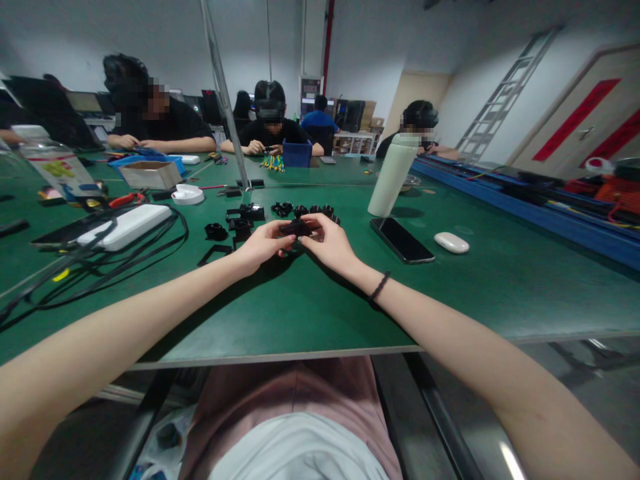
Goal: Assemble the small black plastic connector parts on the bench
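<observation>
At the frame's centre, the left hand (263, 245) and right hand (330, 243) both grip 1 small black plastic part (296, 229) just above the green desk (310, 307). More black parts (305, 211) lie just behind, a phone (401, 240) to the right.

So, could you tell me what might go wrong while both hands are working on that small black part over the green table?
1. The small black part, pinched between the left hand and the right hand, could slip and get mixed up with the loose black parts just behind it.
2. The phone and the tall white bottle sit close to the right hand; a sideways sweep might knock them.
3. The black cables to the left could snag.
</observation>
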Demonstrator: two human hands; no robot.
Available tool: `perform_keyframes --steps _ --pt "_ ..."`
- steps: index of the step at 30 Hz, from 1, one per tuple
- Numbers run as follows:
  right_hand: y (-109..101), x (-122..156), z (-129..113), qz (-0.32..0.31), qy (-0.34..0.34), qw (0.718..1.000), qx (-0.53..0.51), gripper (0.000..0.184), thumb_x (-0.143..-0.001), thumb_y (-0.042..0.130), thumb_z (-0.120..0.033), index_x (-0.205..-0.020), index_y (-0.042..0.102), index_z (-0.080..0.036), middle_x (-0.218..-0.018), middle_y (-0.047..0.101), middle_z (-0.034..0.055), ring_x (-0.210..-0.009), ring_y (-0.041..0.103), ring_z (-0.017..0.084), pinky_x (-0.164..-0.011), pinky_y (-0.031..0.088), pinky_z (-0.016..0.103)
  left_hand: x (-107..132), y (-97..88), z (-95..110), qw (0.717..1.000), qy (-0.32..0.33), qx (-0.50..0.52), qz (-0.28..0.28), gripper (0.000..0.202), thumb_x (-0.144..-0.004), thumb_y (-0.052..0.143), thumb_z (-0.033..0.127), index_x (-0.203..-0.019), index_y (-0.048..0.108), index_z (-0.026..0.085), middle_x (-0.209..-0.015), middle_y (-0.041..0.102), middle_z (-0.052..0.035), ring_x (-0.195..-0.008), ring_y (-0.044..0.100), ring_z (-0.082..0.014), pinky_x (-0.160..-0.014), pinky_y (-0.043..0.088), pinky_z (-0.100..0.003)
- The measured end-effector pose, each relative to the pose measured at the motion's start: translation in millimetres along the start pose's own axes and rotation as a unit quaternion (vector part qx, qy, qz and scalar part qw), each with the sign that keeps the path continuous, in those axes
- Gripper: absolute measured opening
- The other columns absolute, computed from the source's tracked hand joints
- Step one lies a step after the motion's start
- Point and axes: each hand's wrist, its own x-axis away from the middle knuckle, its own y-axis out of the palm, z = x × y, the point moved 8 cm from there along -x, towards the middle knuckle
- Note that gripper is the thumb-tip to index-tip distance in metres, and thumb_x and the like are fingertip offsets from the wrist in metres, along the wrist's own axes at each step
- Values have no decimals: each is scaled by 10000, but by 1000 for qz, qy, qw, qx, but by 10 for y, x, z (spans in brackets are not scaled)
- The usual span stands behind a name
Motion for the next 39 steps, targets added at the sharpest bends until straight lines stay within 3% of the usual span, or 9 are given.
perform_keyframes --steps 5,11,28,39 --pt "10 2 20 -3 6 1000 -6 346 -710 632 -93 -1049 596 -152 -1034 674 76 -870 659 156 -809 556 343 -5 1 -5 1000 1 3 -9 209 -827 637 138 -1033 611 111 -671 597 21 -541 550 -68 -478 425 -185" --pt "3 1 18 -1 4 1000 0 334 -703 636 -93 -1026 602 -168 -981 678 54 -860 658 162 -819 555 358 -10 -6 0 1000 2 20 -10 230 -808 687 211 -1014 624 132 -764 645 -5 -533 545 -57 -480 428 -184" --pt "38 24 90 -13 48 999 -22 432 -695 619 -88 -1112 549 -175 -863 641 8 -658 635 104 -688 554 282 24 -46 -5 998 -41 38 24 444 -852 614 210 -1295 584 197 -655 620 5 -437 479 -54 -458 427 -181" --pt "80 9 208 -16 77 996 -35 462 -672 630 -81 -1117 540 -167 -757 615 -35 -612 601 90 -625 510 249 18 -56 -14 998 -44 43 20 443 -784 696 260 -1217 654 177 -604 580 20 -438 460 -52 -462 420 -188"
